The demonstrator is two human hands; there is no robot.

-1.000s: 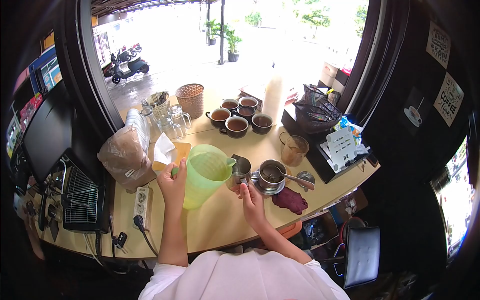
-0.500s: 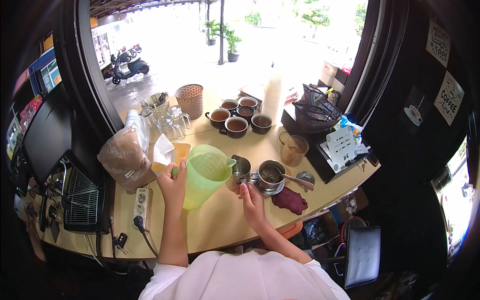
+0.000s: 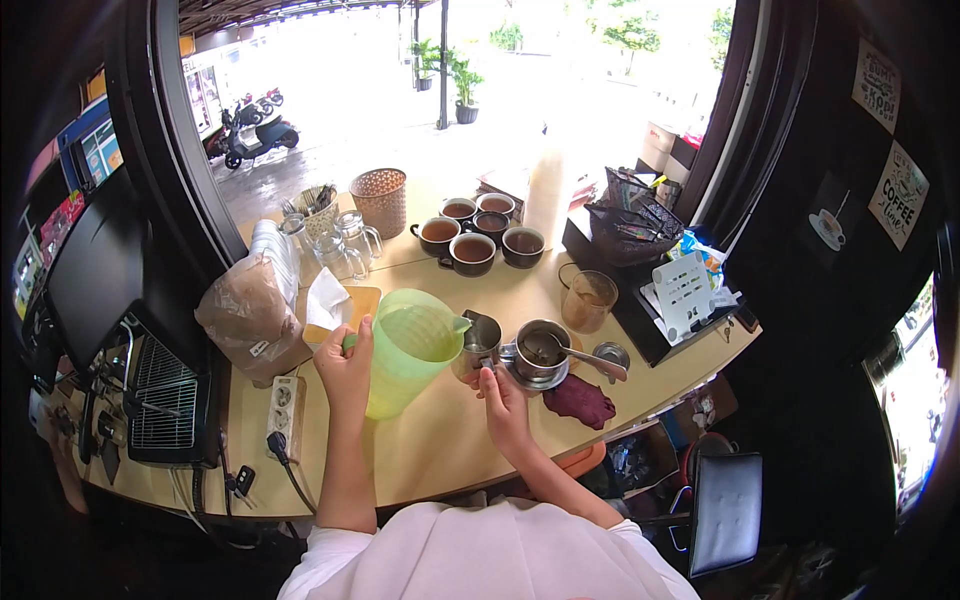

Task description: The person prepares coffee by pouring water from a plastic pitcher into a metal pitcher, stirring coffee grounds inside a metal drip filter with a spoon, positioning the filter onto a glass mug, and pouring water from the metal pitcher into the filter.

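Note:
My left hand (image 3: pixel 345 368) is wrapped round the handle of a pale green plastic pitcher (image 3: pixel 410 365), tilted to the right. Its spout reaches the rim of a metal jug (image 3: pixel 480 345). My right hand (image 3: pixel 503 405) grips that jug low on its near side, by what looks like the handle. Just right of the jug stands a metal pot (image 3: pixel 541 352) with dark contents, on a saucer-like base. A spoon (image 3: pixel 592 362) leans out of the pot. A maroon cloth (image 3: pixel 580 402) lies beside it, close to a small metal cup (image 3: pixel 611 356).
Several dark cups (image 3: pixel 472 254) of brown drink stand behind the jug. Glass mugs (image 3: pixel 340 250), a woven basket (image 3: pixel 379 203) and a plastic-wrapped bag (image 3: pixel 252 315) are on the left. A glass pitcher (image 3: pixel 590 302) stands right. A power strip (image 3: pixel 287 407) lies near the front edge.

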